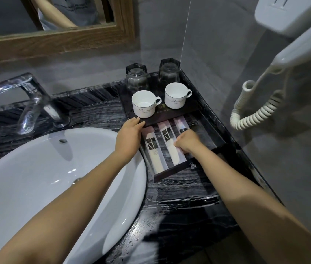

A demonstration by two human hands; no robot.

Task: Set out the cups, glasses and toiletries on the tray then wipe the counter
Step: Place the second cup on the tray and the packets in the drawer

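A black tray (171, 115) stands on the dark marble counter at the back right. On it are two upturned glasses (137, 78) (169, 72) and two white cups (144, 104) (175, 95). Its drawer (185, 165) is pulled out, with three toiletry packets (153, 149) (170, 147) (182, 123) lying side by side inside. My left hand (129, 136) rests palm down on the tray's front left corner. My right hand (188, 141) presses its fingers on the right-hand packets; I cannot tell whether it grips one.
A white basin (42, 178) fills the left, with a chrome tap (31, 103) behind it. A wall hair dryer (299, 35) with a coiled cord (253, 111) hangs on the right. A wood-framed mirror (55, 40) is above. The counter (185, 206) in front looks wet.
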